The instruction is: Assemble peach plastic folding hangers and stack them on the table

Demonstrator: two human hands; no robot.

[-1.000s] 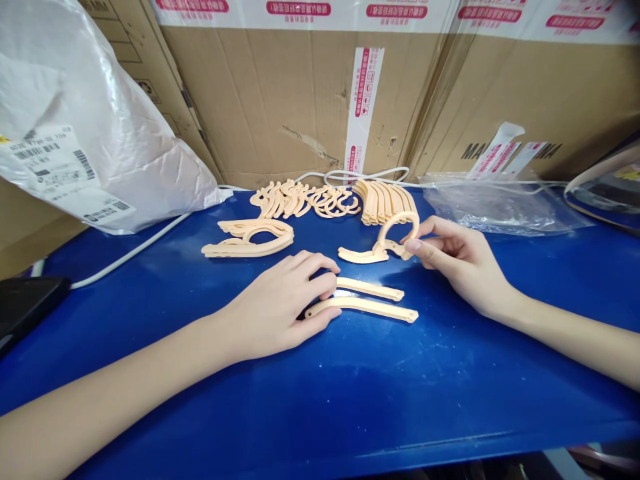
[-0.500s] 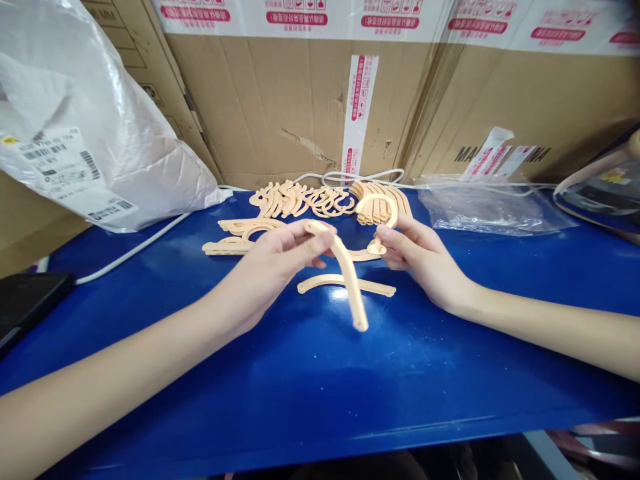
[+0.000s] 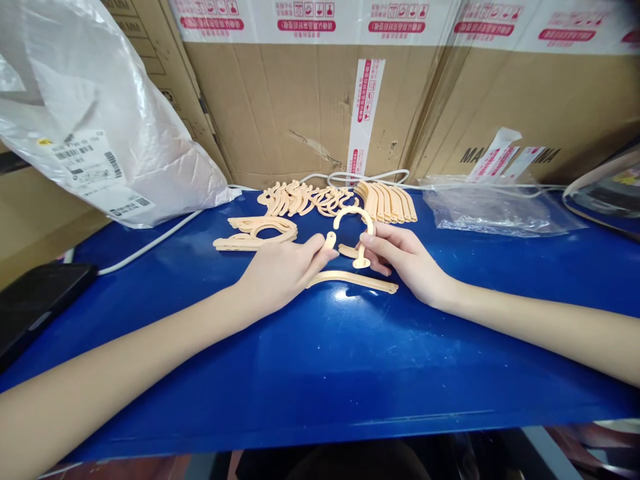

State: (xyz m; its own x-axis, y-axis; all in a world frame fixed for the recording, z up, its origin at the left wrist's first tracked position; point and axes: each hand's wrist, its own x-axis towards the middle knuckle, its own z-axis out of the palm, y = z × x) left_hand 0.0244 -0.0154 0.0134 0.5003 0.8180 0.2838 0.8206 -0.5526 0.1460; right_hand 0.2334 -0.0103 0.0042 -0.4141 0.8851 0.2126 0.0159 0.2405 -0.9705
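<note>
My right hand [image 3: 407, 260] pinches a beige plastic hanger hook [image 3: 369, 223] by its stem, the curve facing up and the flat foot low. Close beside it, my left hand [image 3: 283, 270] is closed on a curved beige hanger arm; only the arm's holed end [image 3: 331, 240] shows past the fingertips, and the rest is hidden behind the hand. A small gap separates the two pieces. On the blue table just below lies another curved hanger arm [image 3: 360, 280], partly covered by my left hand. One more beige piece [image 3: 349, 251] shows behind the hook's foot.
Behind my hands lie a heap of hooks [image 3: 300, 198], a row of hanger arms [image 3: 390, 202] and stacked hanger parts [image 3: 240, 233]. A plastic-wrapped parcel [image 3: 125, 133] and a black phone [image 3: 45, 303] are at left, a clear bag [image 3: 480, 212] at right. Cardboard boxes [image 3: 280, 107] line the back.
My left hand has turned over, swinging the hanger arm from pointing toward me to mostly behind the hand. The hook in my right hand has moved left, closer to the arm's end.
</note>
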